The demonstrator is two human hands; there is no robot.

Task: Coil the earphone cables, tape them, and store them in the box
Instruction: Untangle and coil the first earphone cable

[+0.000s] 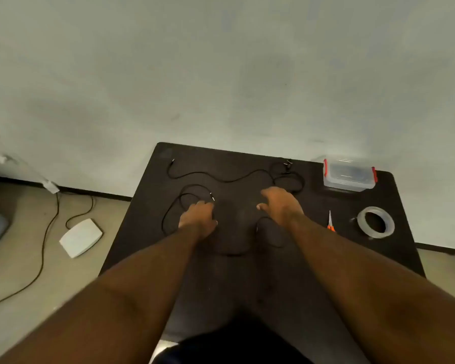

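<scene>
Earphone cables [221,179] sprawl uncoiled on table [326,258]; no legible writing

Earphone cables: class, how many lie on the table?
2, apparently: far earphone cable runs across the table's back; near earphone cable loops under both hands. Overlaps may hide more.

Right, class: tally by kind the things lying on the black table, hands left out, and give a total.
Earphone cables: 2, as far as the tangle shows
Clear box: 1
Tape roll: 1
Scissors: 1
Total: 5
</scene>
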